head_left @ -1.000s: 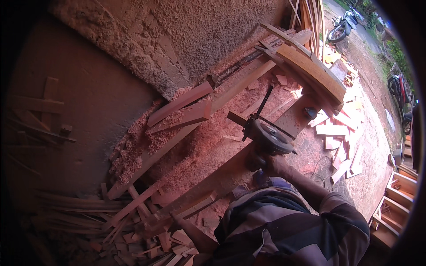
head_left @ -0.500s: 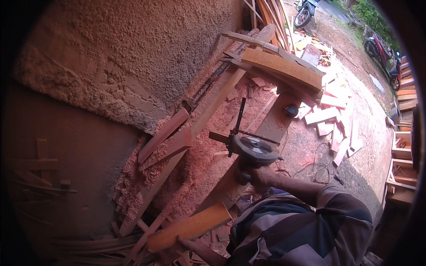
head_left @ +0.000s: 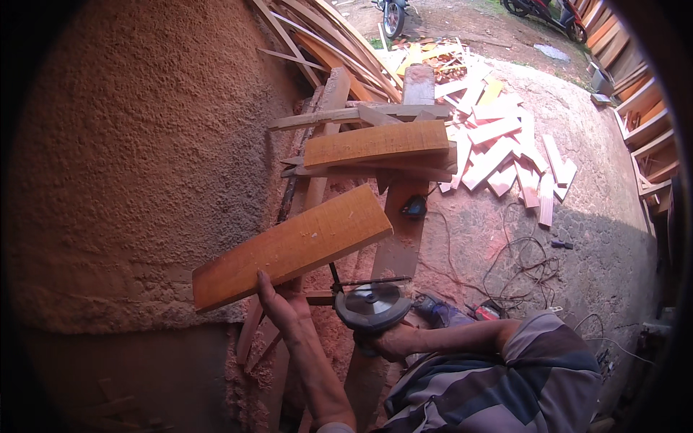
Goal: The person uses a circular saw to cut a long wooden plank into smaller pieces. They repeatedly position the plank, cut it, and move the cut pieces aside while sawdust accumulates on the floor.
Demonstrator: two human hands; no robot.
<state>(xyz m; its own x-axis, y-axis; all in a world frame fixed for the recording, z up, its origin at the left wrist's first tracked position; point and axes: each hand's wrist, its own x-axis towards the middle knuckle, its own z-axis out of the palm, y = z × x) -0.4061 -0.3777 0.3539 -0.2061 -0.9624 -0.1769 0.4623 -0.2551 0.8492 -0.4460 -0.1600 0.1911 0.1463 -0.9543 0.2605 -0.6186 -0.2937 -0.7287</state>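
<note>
My left hand (head_left: pixel 283 307) grips a short orange-brown board (head_left: pixel 303 242) near its lower left end, raised at a slant over the work area. To its right, my right hand (head_left: pixel 390 339) is closed on the rear grip of a circular saw (head_left: pixel 368 317), its round blade showing and a black guide bar fixed on it. Beneath the saw runs a long plank (head_left: pixel 393 252) coated in sawdust. A small black-and-blue tool, perhaps a tape measure (head_left: pixel 413 206), lies on that plank beyond the held board.
Stacked boards (head_left: pixel 375 144) rest across the far end; long strips (head_left: pixel 339 36) lean against a rough wall (head_left: pixel 144 166). Cut pieces (head_left: pixel 498 159) lie scattered right, near tangled cords (head_left: pixel 523 267). Wooden frames (head_left: pixel 646 115) line the right edge. Parked motorbikes (head_left: pixel 393 18) stand at the back.
My left hand has come up from low down with the orange board, now high above the plank. The view has swung round; my right hand stays on the saw.
</note>
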